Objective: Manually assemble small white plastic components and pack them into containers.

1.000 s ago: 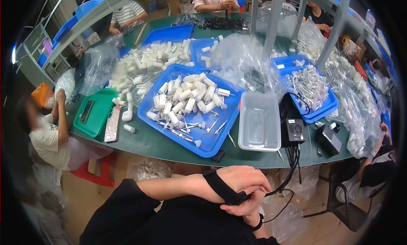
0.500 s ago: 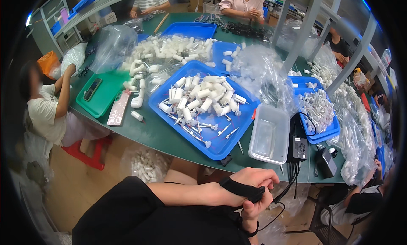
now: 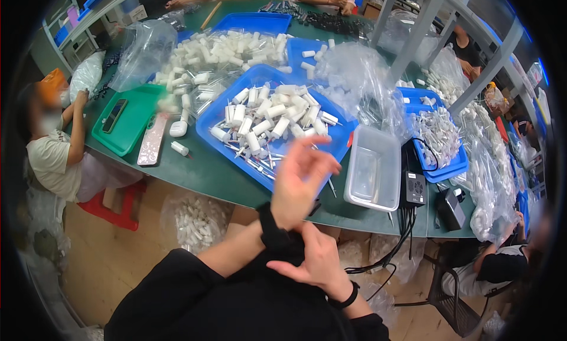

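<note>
My left hand is raised over the near edge of a blue tray, fingers apart and nothing in them. Around its wrist sits a black strap. Just below and right of that wrist is my right hand, its thumb spread to the left and its fingertips beside the strap; whether they touch it is hard to see. A thin black band circles my right wrist. Heaped in the tray are white cylindrical pieces and thin rods with metal tips, partly hidden behind my left hand.
A translucent plastic box stands right of the tray, beside a black device with cables. Left are a phone in a pink case and a green tray. Grey shelf posts rise at right. Co-workers sit around the table.
My left hand has lifted and swung left over the tray, fingers opening. My right hand has let go of the strap and moved left below it. The view has shifted slightly.
</note>
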`<state>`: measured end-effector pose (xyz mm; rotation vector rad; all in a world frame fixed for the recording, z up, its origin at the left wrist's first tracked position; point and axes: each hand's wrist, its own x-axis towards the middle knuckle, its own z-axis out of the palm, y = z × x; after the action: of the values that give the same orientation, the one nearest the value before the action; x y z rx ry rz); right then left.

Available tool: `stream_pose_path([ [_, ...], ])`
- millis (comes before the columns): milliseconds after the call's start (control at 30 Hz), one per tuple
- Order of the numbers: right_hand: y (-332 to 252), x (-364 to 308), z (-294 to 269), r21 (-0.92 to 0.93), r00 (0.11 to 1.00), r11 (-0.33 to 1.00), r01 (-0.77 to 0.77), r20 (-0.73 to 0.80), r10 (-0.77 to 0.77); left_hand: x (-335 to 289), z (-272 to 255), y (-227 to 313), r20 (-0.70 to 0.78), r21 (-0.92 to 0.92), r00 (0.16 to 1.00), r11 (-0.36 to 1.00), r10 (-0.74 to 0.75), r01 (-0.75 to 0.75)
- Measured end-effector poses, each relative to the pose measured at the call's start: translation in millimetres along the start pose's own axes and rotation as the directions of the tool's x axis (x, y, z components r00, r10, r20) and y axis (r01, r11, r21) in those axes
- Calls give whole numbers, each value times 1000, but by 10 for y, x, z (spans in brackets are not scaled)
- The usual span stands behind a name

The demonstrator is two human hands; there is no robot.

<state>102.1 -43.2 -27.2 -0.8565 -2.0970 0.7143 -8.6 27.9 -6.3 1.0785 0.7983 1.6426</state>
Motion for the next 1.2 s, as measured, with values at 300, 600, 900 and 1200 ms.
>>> stream_pose_path([
  [300, 325, 610, -277, -185, 951, 934, -306, -14, 309, 717, -1085, -393, 42, 958, 987, 274, 153, -83],
  [600, 850, 1051, 128, -520, 986, 840, -155, -130, 101, 875, -919, -328, -9, 999, 995, 44, -104, 13],
  [900, 778, 1143, 197, -442, 976, 876, -191, -180, 122, 802, -1118, -315, 28, 859, 997, 511, -74, 14],
  [1200, -24, 801, -1135, -199, 874, 926, -322, 314, 371, 528, -1076, 136, 96, 424, 960, 883, -263, 200],
])
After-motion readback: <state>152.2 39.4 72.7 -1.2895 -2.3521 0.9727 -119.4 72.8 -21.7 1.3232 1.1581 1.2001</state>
